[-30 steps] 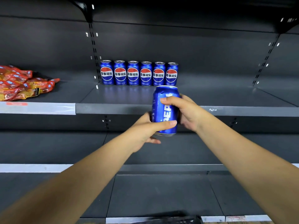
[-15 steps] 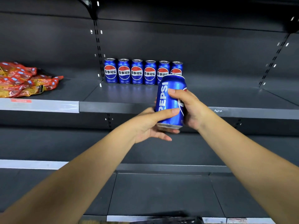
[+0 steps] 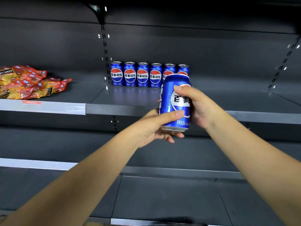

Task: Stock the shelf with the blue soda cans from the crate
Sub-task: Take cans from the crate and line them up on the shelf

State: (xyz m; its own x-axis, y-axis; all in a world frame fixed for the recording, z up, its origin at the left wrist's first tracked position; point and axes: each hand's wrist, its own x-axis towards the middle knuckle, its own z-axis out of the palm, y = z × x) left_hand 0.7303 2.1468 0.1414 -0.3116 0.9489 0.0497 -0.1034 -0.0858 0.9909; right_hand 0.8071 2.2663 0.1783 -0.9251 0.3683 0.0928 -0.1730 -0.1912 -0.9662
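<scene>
A blue soda can is upright in the air in front of the dark shelf, its round logo facing me. My left hand holds its lower part, thumb across the front and fingers under the base. My right hand grips its right side, thumb over the logo. A row of several blue cans stands at the back of the shelf, logos forward. The held can hides part of the two rightmost cans. The crate is out of view.
Red and yellow snack bags lie piled on the shelf section to the left. A slotted upright runs up behind the row's left end. Bare shelf board extends right of the row. Lower shelves sit beneath my arms.
The can has turned in my hands: the side lettering that faced me has swung left and the round logo now faces me. Both hands have kept their hold.
</scene>
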